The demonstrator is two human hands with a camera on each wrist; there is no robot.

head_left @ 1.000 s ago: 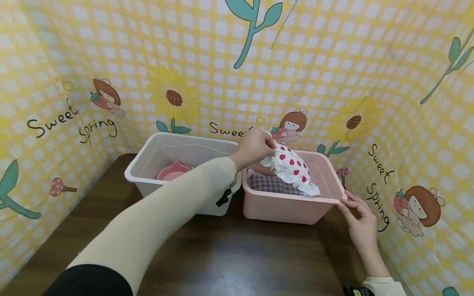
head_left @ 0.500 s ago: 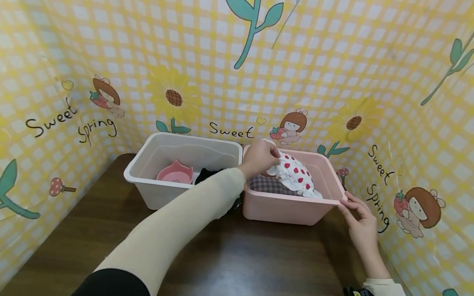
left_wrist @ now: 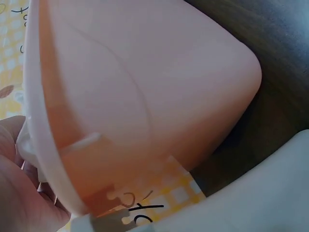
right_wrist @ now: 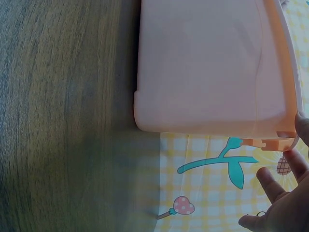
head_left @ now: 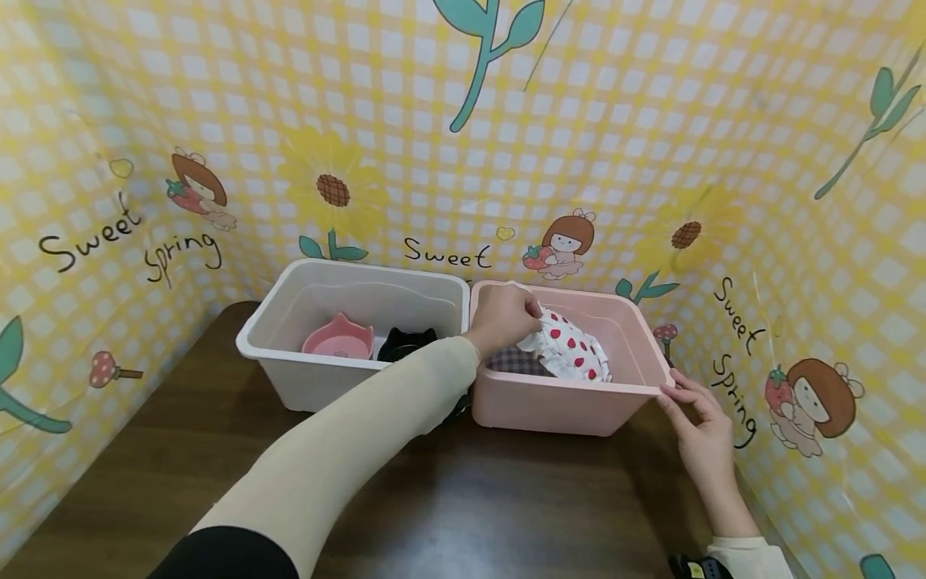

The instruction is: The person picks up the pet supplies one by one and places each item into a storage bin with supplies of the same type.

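Observation:
My left hand (head_left: 504, 316) pinches the upper left edge of a white ruffled cloth (head_left: 575, 347) printed with small red shapes. The cloth slants down inside the pink bin (head_left: 557, 408), its lower end behind the front rim. A dark plaid cloth (head_left: 517, 362) lies beside it in the bin, partly covered by the hand and the white cloth. My right hand (head_left: 705, 446) holds the bin's front right corner. In the right wrist view its thumb and a finger pinch the bin rim (right_wrist: 292, 72), with other fingers spread. In the left wrist view, left-hand fingers (left_wrist: 24, 179) show behind the rim.
A white bin (head_left: 304, 384) stands close against the pink bin's left side. Inside it are a pink cat-eared bowl (head_left: 338, 338) and a black cat-eared one (head_left: 408, 344). Yellow checked fabric (head_left: 434, 145) rises behind and at both sides of the wooden table (head_left: 448, 498).
My left hand has come down toward the pink bin, lowering the white cloth deeper inside. The black bowl, earlier hidden by my arm, has come into sight. The right hand stays at the corner.

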